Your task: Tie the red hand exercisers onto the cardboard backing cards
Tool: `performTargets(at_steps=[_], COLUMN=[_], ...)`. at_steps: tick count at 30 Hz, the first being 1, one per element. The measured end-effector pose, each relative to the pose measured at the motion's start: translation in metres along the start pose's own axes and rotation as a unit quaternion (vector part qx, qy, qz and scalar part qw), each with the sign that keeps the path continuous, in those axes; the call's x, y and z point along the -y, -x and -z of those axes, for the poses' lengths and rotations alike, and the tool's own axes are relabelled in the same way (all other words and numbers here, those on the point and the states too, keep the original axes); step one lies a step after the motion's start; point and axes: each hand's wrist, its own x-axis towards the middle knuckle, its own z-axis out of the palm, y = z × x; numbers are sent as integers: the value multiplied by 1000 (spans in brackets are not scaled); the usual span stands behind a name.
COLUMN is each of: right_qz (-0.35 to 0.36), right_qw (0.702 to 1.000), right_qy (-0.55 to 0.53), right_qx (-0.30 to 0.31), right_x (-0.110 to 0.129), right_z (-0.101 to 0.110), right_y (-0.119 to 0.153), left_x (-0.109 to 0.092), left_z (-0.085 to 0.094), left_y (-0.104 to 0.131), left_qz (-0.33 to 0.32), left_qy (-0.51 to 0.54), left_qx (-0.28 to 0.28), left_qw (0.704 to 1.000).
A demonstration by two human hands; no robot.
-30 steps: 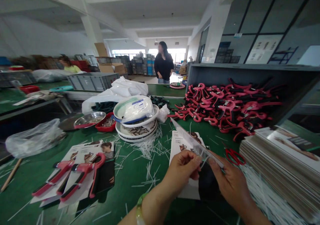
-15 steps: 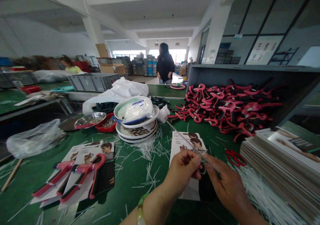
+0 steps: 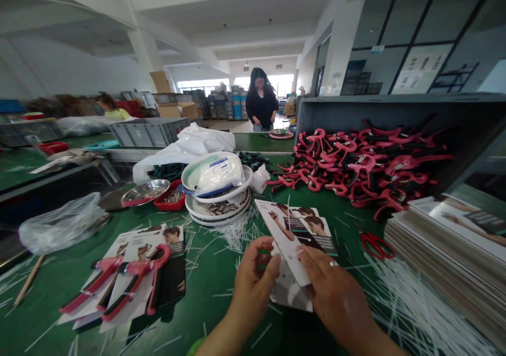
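My right hand (image 3: 336,287) is closed on a printed packaging card (image 3: 281,229), which it holds tilted above the table. Close to the card's left edge is my left hand (image 3: 255,271), its fingers curled and the thumb bent towards them. Whatever lies in those fingers is hidden. A thin white plastic tie (image 3: 289,213) stands up in front of the card's upper part. More printed cards (image 3: 318,229) lie beneath and behind it. To the left, two pink-and-black hand grip exercisers (image 3: 136,279) rest on cards.
Pink-and-black grips (image 3: 356,161) fill a tipped grey crate (image 3: 395,98). A card stack (image 3: 427,261), red scissors (image 3: 377,245) and loose white ties (image 3: 411,298) are at right. Stacked bowls (image 3: 217,208) and a red tray (image 3: 171,200) stand mid-table. A person (image 3: 261,103) stands beyond.
Both hands were working a thin strip over the cards. Now my right hand has lifted a card, and my left hand has shifted left beside it.
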Motion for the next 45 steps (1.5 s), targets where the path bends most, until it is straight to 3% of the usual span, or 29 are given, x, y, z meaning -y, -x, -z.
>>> performTargets(at_steps=[3, 6, 14, 20, 24, 28, 31, 34, 37, 39, 42, 45], right_qz=[-8, -6, -7, -16, -11, -2, -2, -111, -267, -298, -267, -115], right_qw=[1000, 1000, 1000, 1000, 1000, 998, 992, 989, 959, 938, 934, 930], right_qy=[6, 10, -9, -9, -21, -70, -126, -90, -6, -34, -137, -271], right_qx=[-1, -3, 10, 23, 17, 7, 5, -26, 91, 175, 195, 221], right_x=[2, 3, 5, 9, 16, 22, 1, -58, -132, -164, -165, -127], right_z=[-1, 0, -2, -6, -10, -5, 3, 2, -13, -25, -32, -24], right_y=[-2, -5, -2, 0, -2, 0, 8, 21, 28, 24, 1, -30], left_x=[3, 8, 14, 2, -1, 13, 25, 33, 37, 38, 35, 31], left_z=[12, 10, -11, -12, -4, 8, 16, 22, 24, 23, 20, 17], left_y=[4, 5, -13, 0, -1, -22, -40, -51, -54, -51, -44, -41], left_qz=[53, 94, 85, 104, 67, 29, 55, 85, 45, 12, -23, -41], left_qy=[-31, -17, 35, 71, -8, -100, -115, -142, -231, -299, -373, -388], left_qx=[7, 33, 9, -1, 16, 23, 67, 101, 81, 65, 44, 35], left_qw=[998, 995, 996, 992, 998, 994, 990, 981, 969, 952, 926, 920])
